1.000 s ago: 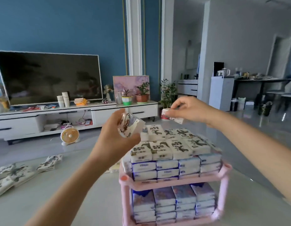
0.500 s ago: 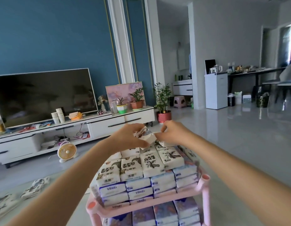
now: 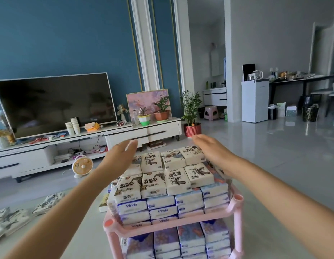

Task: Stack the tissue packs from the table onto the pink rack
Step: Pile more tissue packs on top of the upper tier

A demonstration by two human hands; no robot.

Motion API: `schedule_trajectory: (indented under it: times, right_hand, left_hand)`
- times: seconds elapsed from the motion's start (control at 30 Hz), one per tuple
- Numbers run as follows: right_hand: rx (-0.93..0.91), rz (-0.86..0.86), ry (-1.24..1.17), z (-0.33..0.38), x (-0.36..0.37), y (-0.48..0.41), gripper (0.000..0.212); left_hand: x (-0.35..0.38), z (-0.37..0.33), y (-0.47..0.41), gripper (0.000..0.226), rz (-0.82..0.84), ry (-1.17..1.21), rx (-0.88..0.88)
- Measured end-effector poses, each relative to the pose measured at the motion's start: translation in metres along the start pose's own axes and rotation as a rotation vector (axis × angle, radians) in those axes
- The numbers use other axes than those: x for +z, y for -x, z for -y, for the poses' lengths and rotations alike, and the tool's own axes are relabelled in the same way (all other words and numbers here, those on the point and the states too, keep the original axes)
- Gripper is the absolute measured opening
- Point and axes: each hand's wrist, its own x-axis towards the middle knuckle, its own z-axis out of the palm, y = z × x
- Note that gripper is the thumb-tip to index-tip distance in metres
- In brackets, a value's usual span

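Note:
The pink rack [image 3: 237, 206] stands in front of me, both shelves packed with tissue packs. Its top layer is white packs with dark bird prints [image 3: 178, 179], lying over blue-and-white Vinda packs [image 3: 133, 207]. My left hand [image 3: 118, 156] is flat and empty against the left side of that top layer, fingers extended. My right hand [image 3: 212, 151] is flat and empty against the right side, resting beside the far right pack [image 3: 192, 154]. More printed packs [image 3: 14, 215] lie loose on the table at the lower left.
The pale table surface [image 3: 84, 232] runs under the rack. A small book-like object [image 3: 104, 202] lies just left of the rack. Beyond are a TV stand with a television [image 3: 54, 103], a small orange fan [image 3: 82, 166] on the floor and a red-potted plant [image 3: 192, 128].
Both hands let go of the packs they held over the far end of the stack. They now lie open along the two sides of the top layer. The view has dropped closer.

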Motion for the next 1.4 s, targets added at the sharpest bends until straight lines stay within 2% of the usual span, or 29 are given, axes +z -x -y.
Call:
schedule_trajectory:
  times: [0.1,0.17,0.27,0.4,0.53,0.6,0.67,0.8,0.93,1.1,1.23,1.33,1.37,1.4]
  right_hand:
    - [-0.007,0.097,-0.005,-0.002,0.006,0.001,0.052]
    - [0.022,0.165,0.014,-0.004,0.010,-0.001,0.062]
    - [0.078,0.212,0.062,-0.005,0.013,-0.004,0.078]
    - [0.129,0.249,0.067,-0.003,0.010,-0.005,0.082]
    - [0.049,0.235,0.169,0.007,0.002,-0.010,0.093]
    - [-0.035,0.212,0.206,0.018,0.001,-0.014,0.086]
    - [-0.101,0.270,0.319,0.026,0.002,-0.017,0.082]
    - [-0.100,0.482,0.533,0.033,0.005,-0.017,0.105]
    - [-0.116,0.462,0.512,0.023,0.008,-0.020,0.083]
    - [-0.128,0.434,0.503,0.019,0.011,-0.021,0.074]
    - [-0.135,0.418,0.518,0.018,0.013,-0.021,0.076]
    - [-0.140,0.434,0.502,0.021,0.013,-0.018,0.095]
    - [-0.121,0.421,0.436,0.023,0.010,-0.017,0.105]
    - [-0.097,0.372,0.344,0.023,0.006,-0.017,0.106]
  left_hand:
    - [0.006,0.007,0.008,0.062,0.041,0.223,-0.220]
    - [0.011,0.008,0.007,0.066,0.076,0.346,-0.295]
    - [0.014,0.008,0.003,0.070,0.097,0.417,-0.307]
    - [0.013,0.014,0.003,0.070,0.129,0.425,-0.303]
    - [0.008,0.019,-0.002,0.067,0.079,0.466,-0.297]
    - [0.004,0.018,-0.007,0.061,0.026,0.436,-0.243]
    - [0.001,0.015,-0.014,0.053,0.008,0.344,-0.147]
    - [0.006,0.000,-0.027,0.052,0.111,0.055,0.004]
    - [0.016,-0.001,-0.026,0.056,0.252,-0.109,0.010]
    - [0.021,0.008,-0.028,0.054,0.202,-0.120,0.055]
    - [0.023,0.008,-0.028,0.051,0.194,-0.145,0.067]
    - [0.022,0.008,-0.029,0.046,0.179,-0.113,0.065]
    - [0.020,0.009,-0.029,0.040,0.153,-0.064,0.067]
    - [0.016,0.010,-0.029,0.037,0.112,0.008,0.067]
